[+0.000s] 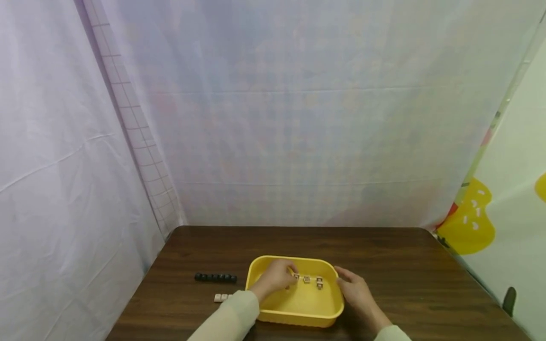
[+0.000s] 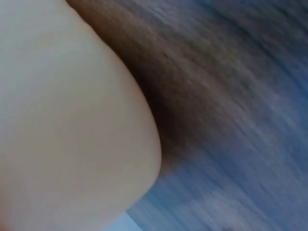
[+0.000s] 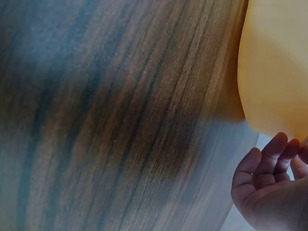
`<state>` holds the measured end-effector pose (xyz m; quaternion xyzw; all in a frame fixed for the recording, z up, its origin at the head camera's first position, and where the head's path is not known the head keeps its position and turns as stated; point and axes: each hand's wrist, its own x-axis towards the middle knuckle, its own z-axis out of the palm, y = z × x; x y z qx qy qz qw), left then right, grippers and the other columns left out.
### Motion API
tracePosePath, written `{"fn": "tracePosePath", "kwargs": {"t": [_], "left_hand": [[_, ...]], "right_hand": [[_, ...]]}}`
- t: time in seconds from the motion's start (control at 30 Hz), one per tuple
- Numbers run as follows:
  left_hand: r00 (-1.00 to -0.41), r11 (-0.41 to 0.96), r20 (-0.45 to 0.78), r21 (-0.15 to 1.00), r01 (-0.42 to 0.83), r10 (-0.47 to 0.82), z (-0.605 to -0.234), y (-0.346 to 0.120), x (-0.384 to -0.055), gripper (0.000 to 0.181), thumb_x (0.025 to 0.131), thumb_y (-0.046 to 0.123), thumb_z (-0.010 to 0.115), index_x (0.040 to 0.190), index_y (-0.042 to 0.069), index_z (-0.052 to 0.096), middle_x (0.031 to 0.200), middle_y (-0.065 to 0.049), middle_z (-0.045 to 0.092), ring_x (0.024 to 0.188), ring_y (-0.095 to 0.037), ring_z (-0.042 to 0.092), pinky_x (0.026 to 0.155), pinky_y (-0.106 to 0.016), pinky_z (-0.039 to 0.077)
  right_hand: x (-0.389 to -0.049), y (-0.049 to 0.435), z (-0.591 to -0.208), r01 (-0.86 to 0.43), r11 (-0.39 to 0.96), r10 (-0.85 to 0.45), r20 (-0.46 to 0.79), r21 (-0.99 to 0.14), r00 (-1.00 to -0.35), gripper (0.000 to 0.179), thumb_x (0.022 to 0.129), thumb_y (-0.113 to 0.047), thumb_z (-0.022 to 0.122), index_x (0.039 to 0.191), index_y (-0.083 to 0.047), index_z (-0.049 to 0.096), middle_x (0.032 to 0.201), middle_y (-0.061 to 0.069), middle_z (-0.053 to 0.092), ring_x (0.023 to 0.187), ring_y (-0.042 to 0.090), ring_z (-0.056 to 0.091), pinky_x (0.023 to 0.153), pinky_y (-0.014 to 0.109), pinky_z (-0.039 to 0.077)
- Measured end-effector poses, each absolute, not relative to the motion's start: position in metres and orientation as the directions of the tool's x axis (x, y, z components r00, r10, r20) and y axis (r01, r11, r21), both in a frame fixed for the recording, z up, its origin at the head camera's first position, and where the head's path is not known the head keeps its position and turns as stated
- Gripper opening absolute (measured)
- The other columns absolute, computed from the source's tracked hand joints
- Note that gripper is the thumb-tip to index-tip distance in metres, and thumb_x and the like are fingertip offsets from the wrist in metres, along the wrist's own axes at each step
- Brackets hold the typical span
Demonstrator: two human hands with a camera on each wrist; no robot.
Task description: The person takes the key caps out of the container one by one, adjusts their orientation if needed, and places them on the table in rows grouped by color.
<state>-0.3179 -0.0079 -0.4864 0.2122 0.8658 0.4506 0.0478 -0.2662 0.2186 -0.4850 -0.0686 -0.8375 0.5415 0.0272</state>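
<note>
So, a dark wood-look table (image 1: 396,265) is backed by pale patterned cloth (image 1: 298,118), nothing fancy. The left hand (image 1: 275,275) is held inside the yellow tray (image 1: 304,304), and its grip looks narrow: thumb and finger are bent in close around the leftmost small block (image 1: 296,276). Whether that block is actually pinched or just touched can't be told from here; the left wrist view is mostly blocked by the blurry tray side. More little keycap-like blocks (image 1: 319,282) are spread to its right, toward the tray's back.

These should be light, stiff and a bit slick, probably tough enough not to be babied. They'd be best taken by two opposite sides with the fingertips, since a sloppy pinch could easily be squirted loose. The tray looks like thin, light plastic that could be slid by accident, so the rim is the place to be held. The right hand (image 1: 355,287) is placed at its right end, fingers loosely bent; whether the rim is gripped can't be made out.

Further left, a black row of blocks (image 1: 215,278) is laid out, with a pale row (image 1: 222,298) nearer, partly covered by the left sleeve (image 1: 234,315).
</note>
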Motion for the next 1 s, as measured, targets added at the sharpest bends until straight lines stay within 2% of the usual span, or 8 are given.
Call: {"fn": "tracePosePath", "kwargs": {"t": [0.17,0.3,0.43,0.53,0.63,0.83,1.0], "left_hand": [[-0.907,0.480,0.119,0.817,0.321,0.404,-0.480,-0.015,-0.315,0.005,0.091,0.009,0.070,0.094,0.005,0.070,0.073,-0.002,0.062,0.058,-0.018,0.060,0.051,-0.029,0.049],[-0.903,0.463,0.125,0.825,0.325,0.411,-0.476,-0.020,-0.313,0.009,0.095,0.013,0.067,0.090,0.006,0.071,0.078,-0.006,0.064,0.060,-0.022,0.061,0.051,-0.030,0.049],[-0.905,0.459,0.126,0.828,0.322,0.406,-0.473,-0.025,-0.311,0.006,0.092,0.012,0.070,0.092,0.006,0.071,0.080,-0.004,0.065,0.062,-0.024,0.063,0.052,-0.031,0.050],[-0.904,0.463,0.132,0.823,0.329,0.407,-0.472,-0.030,-0.311,0.015,0.091,0.013,0.072,0.100,0.001,0.072,0.084,-0.004,0.068,0.064,-0.023,0.064,0.055,-0.032,0.051],[-0.903,0.466,0.131,0.821,0.331,0.410,-0.471,-0.035,-0.312,0.025,0.091,0.013,0.072,0.110,-0.004,0.072,0.092,-0.008,0.071,0.070,-0.021,0.066,0.061,-0.034,0.054],[-0.905,0.465,0.127,0.824,0.324,0.406,-0.469,-0.054,-0.315,0.023,0.091,0.017,0.073,0.107,0.001,0.075,0.095,-0.004,0.072,0.080,-0.017,0.066,0.070,-0.037,0.055],[-0.908,0.460,0.177,0.815,0.352,0.381,-0.465,-0.079,-0.316,0.023,0.091,0.021,0.073,0.107,0.003,0.075,0.098,-0.002,0.070,0.091,-0.019,0.063,0.075,-0.037,0.053]], "right_hand": [[-0.266,0.218,-0.484,0.100,0.392,0.143,-0.047,-0.914,-0.989,0.044,0.099,-0.007,0.047,0.140,0.009,0.048,0.143,0.033,0.043,0.122,0.040,0.052,0.097,0.049,0.047],[-0.266,0.218,-0.483,0.105,0.387,0.148,-0.050,-0.916,-0.988,0.044,0.099,-0.007,0.047,0.140,0.009,0.048,0.143,0.033,0.043,0.120,0.038,0.054,0.094,0.045,0.049],[-0.266,0.218,-0.483,0.103,0.392,0.151,-0.046,-0.914,-0.987,0.043,0.099,-0.007,0.047,0.140,0.008,0.049,0.143,0.033,0.044,0.121,0.039,0.054,0.094,0.045,0.049],[-0.266,0.218,-0.484,0.101,0.391,0.152,-0.044,-0.915,-0.987,0.043,0.099,-0.006,0.047,0.139,0.009,0.049,0.142,0.034,0.044,0.118,0.038,0.055,0.092,0.043,0.050],[-0.266,0.218,-0.484,0.107,0.388,0.150,-0.052,-0.915,-0.987,0.043,0.099,-0.006,0.047,0.140,0.009,0.049,0.142,0.034,0.044,0.118,0.037,0.056,0.092,0.044,0.050],[-0.266,0.219,-0.484,0.120,0.384,0.150,-0.067,-0.915,-0.986,0.044,0.099,-0.008,0.046,0.140,0.008,0.048,0.143,0.033,0.042,0.119,0.038,0.055,0.094,0.047,0.049],[-0.267,0.218,-0.484,0.114,0.393,0.146,-0.060,-0.912,-0.987,0.044,0.099,-0.008,0.047,0.141,0.008,0.048,0.144,0.032,0.043,0.124,0.041,0.050,0.100,0.051,0.044]]}}
